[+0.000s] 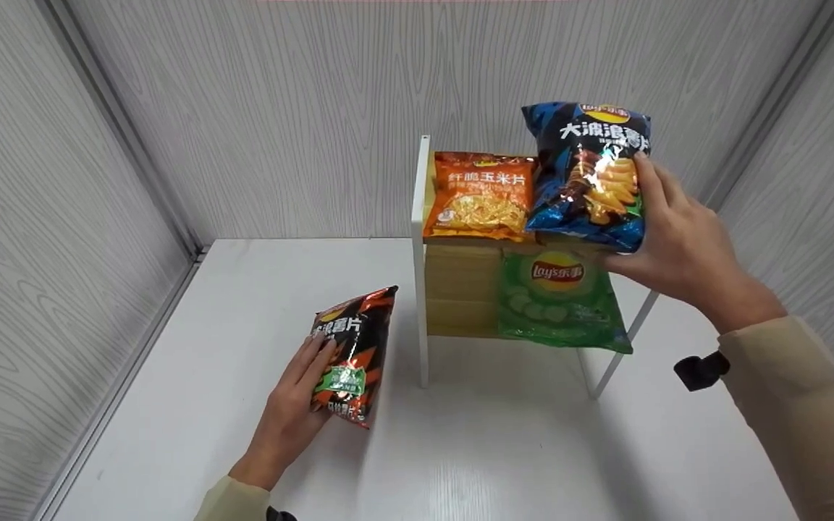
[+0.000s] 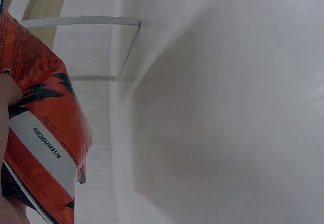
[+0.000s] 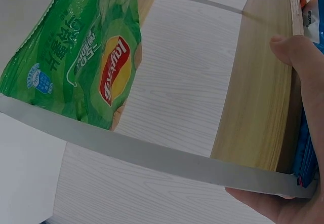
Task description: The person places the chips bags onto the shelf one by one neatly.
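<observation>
My left hand (image 1: 290, 412) grips a black and red chip bag (image 1: 359, 347) above the table, left of a two-tier shelf rack (image 1: 420, 289). In the left wrist view, the bag's red back (image 2: 45, 102) shows the thumb against it. At the upper tier's right end, my right hand (image 1: 688, 242) holds a blue chip bag (image 1: 569, 166) by its right side. The right wrist view shows the thumb (image 3: 293, 51) by the upper board (image 3: 258, 77); most of the blue bag is hidden there. An orange corn chip bag (image 1: 482, 195) stands to its left.
A green chip bag (image 1: 554, 304) leans on the lower tier, on the right. The rack's white legs stand on a white table (image 1: 243, 289). Grey wood-grain panels (image 1: 301, 108) enclose the back and sides.
</observation>
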Demonstrator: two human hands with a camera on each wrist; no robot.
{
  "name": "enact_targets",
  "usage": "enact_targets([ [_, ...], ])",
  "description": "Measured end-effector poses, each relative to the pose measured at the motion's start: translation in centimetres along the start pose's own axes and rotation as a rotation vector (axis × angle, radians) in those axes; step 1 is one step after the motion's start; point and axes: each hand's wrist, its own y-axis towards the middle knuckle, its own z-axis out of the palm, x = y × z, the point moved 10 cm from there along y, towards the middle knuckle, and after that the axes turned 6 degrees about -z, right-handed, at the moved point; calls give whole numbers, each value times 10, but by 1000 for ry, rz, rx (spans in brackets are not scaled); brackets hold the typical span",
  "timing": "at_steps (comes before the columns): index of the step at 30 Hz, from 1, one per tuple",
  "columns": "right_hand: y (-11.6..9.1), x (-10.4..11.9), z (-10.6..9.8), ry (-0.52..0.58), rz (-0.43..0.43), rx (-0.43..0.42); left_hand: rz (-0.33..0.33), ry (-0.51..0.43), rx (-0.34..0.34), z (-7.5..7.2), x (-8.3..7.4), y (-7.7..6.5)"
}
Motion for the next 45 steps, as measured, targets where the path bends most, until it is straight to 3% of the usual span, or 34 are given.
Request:
enact_targets([
  [11,-1,0,2,7,-3,1,64,-43,-67,-27,-17,-18],
  [20,-3,-3,0,15,-5,-17,185,-81,-52,-42,-42,-26],
  [31,-1,0,-2,17,-9,-12,268,-126,-17,-59,-60,-38],
  [45,1,1,0,10,-2,0,383,-134,36,-60,-105,-34],
])
